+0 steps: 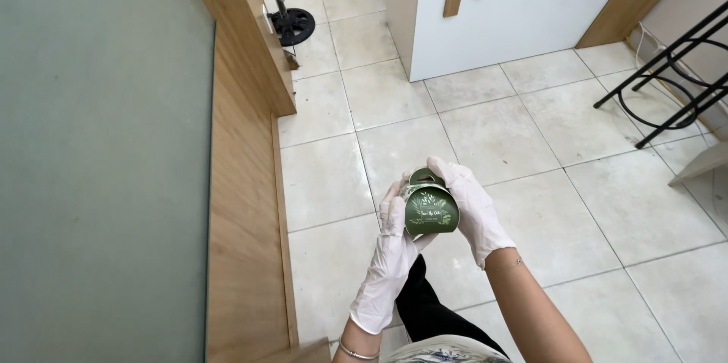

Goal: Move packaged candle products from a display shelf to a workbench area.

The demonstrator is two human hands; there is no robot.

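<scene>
Head view: left hand (390, 257), right hand (474, 211) both grasping green box (430, 210) above tiled floor (500, 135); wooden counter edge (239, 204) just left.

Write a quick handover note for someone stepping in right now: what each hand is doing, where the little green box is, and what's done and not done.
Left hand: gloved, gripping the left side of the small green box.
Right hand: gloved, wrapped around the box's right side and top.
Box: held between both hands in the air above the tiled floor, printed front facing the camera, rounded top flaps folded up into a handle shape.
Done: the box looks assembled and closed.
Left: it is not set down anywhere yet. Whether anything is inside cannot be seen.
Nearby: wooden-edged counter on the left, black metal rack on the right.
</scene>
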